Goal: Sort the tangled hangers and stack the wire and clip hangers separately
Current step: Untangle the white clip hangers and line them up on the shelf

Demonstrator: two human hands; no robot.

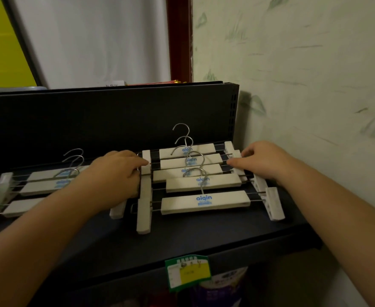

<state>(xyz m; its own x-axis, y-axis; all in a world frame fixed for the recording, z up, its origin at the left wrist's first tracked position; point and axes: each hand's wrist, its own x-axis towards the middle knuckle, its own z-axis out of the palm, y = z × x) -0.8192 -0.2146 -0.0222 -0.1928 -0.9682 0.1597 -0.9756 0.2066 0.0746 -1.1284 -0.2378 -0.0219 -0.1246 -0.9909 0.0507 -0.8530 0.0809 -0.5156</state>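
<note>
The left hand (117,171) reaches in palm down with its fingers curled over the left-end clips (146,161) of the right-hand stack of clip hangers (201,173), its fingertips touching the white clip at the upper left of that stack; how firmly it holds cannot be told, but the fingers bend round the clip ends. The right hand (264,160) comes in from the other side, its fingers curled and pinching the right-end clips (236,155) of the upper hangers. Between the two hands lies the stack itself: five white clip hangers with blue "aiqin" lettering, overlapping like steps from the back of the shelf toward the front, their metal hooks (182,131) pointing up and away. The front hanger (205,202) lies free of both hands, just in front of the ones being held, with a clip at each end of its wire rods. A second stack of clip hangers (47,182) lies to the left of the left forearm, partly hidden by it, hooks also pointing toward the back. All of these rest on a dark shelf (204,235) with a dark upright back panel (93,120). A green and yellow price tag (187,273) hangs from the shelf's front edge. A pale wall with faint green markings (315,74) stands to the right.
</note>
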